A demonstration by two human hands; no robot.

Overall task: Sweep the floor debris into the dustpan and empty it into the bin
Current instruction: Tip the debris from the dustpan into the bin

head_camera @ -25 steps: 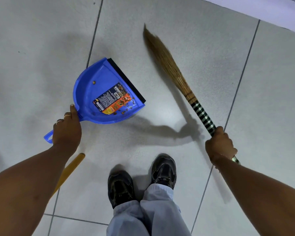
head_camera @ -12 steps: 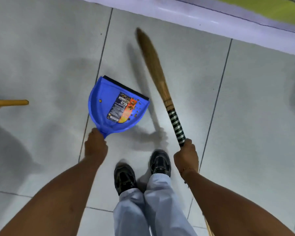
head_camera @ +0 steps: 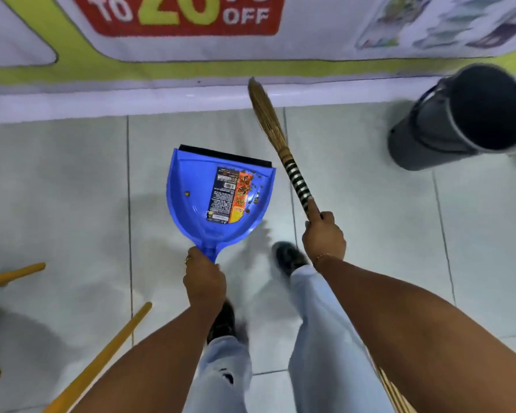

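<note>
Because the debris point(head_camera: 252, 186) is already lying inside the dustpan point(head_camera: 191, 192), the left hand point(head_camera: 204, 281) holds the pan by its short handle with the fingers wrapped tight around it, and it keeps the tray about level, so that I judge nothing is meant to slide over the black rubber lip at the far edge. The pan is raised above the floor point(head_camera: 72, 189), in front of the person's feet, and its shadow falls on the tiles under it. The right hand point(head_camera: 323, 236) is closed around the broom point(head_camera: 283, 153) at the lower end of the striped binding, with the forefinger stretched along the handle. The bristles point away from the person, toward the base of the wall, clear of the pan; this looks like carrying, not sweeping.

The dustpan is bright blue plastic, wide at the lip and narrow toward the handle, with a printed label still on the inside. The debris is small brown and orange crumbs, gathered mostly near the right rim beside the label, and one crumb lies alone toward the left side.

The bin point(head_camera: 459, 114) is a dark grey cylinder with an open mouth, standing on the floor near the wall, at the far right and well apart from the pan. The step that remains, in my judgement, is to bring the pan there and tip it.
</note>
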